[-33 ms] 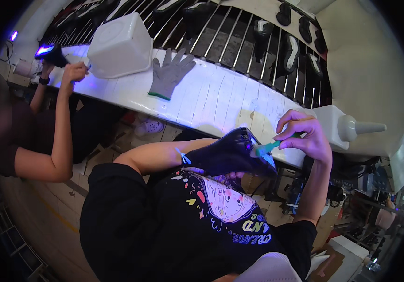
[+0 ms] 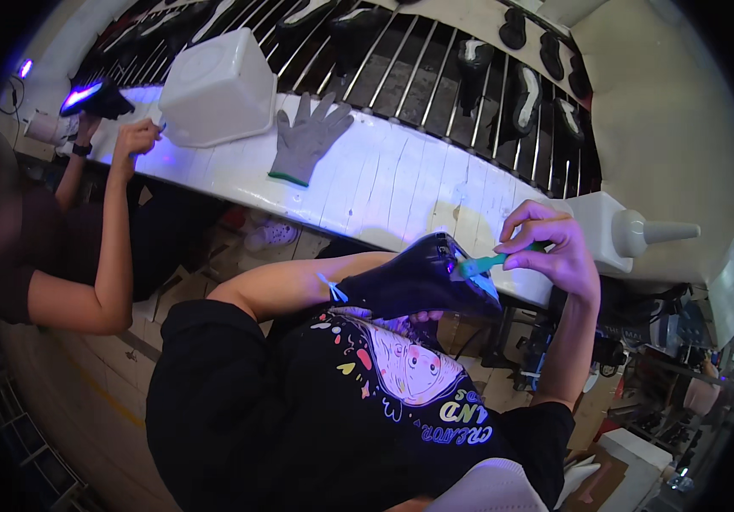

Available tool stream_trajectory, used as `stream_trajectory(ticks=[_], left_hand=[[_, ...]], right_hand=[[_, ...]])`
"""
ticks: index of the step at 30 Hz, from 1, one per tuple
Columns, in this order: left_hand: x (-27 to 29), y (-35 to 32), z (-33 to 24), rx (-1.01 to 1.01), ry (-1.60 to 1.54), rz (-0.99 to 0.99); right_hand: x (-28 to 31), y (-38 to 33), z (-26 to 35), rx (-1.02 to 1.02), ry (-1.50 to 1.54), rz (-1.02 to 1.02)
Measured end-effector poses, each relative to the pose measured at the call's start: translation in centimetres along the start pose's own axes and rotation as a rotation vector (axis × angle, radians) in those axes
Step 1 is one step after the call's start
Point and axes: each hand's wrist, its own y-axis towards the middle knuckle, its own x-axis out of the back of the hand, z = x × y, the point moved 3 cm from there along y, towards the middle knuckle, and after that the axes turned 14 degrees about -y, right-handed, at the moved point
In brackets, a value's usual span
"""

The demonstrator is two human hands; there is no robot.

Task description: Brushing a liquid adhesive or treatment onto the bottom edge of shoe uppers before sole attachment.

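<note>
My left hand (image 2: pixel 424 317) is under and inside a dark shoe (image 2: pixel 405 286), holding it up in front of my chest; only a few fingertips show below it. My right hand (image 2: pixel 555 247) pinches a small green brush-like tool (image 2: pixel 488 261) whose tip touches the shoe's upper edge, where violet light glows. Both hands hover just in front of the white workbench (image 2: pixel 384 183).
A grey glove (image 2: pixel 307 141) and a white tub (image 2: pixel 213 85) lie on the bench, and a white squeeze bottle (image 2: pixel 632 235) stands at the right. Behind runs a barred rack (image 2: pixel 435 68) carrying dark shoes. At left, a co-worker's hand (image 2: pixel 135 136) works near a violet lamp (image 2: pixel 85 96).
</note>
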Motion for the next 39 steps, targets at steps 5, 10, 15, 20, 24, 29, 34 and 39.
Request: stream_trajectory(ticks=[5, 10, 15, 20, 24, 29, 34, 39], left_hand=[[2.2, 1.7, -3.1, 0.021, -0.168, -0.148], [11.5, 2.4, -3.2, -0.188, 0.282, -0.604], [8.9, -1.3, -7.1, 0.125, 1.137, -0.905], [8.5, -4.4, -3.4, 0.053, 1.115, -0.824], [4.0, -6.0, -1.1, 0.137, 1.468, -0.747], [4.7, -5.4, -1.3, -0.022, 1.549, -0.775], [6.8, -5.3, -3.7, -0.145, 1.265, -0.816], [10.6, -7.0, -6.6, -0.443, 0.005, -0.747]], right_hand=[[0.1, 0.7, 0.6, -0.026, -0.167, -0.443], [-1.1, 1.0, -5.6, -0.196, 0.194, -0.819], [-6.2, -2.1, -12.8, -0.460, -0.051, -1.172], [-10.5, -4.8, -15.5, -0.504, -0.207, -1.291], [-11.7, -5.1, -16.6, -0.646, -0.106, -1.284], [-11.2, -4.2, -15.6, -0.617, -0.228, -1.329], [-11.6, -4.4, -15.9, -0.641, -0.184, -1.321], [-11.7, -4.7, -16.0, -0.629, -0.195, -1.343]])
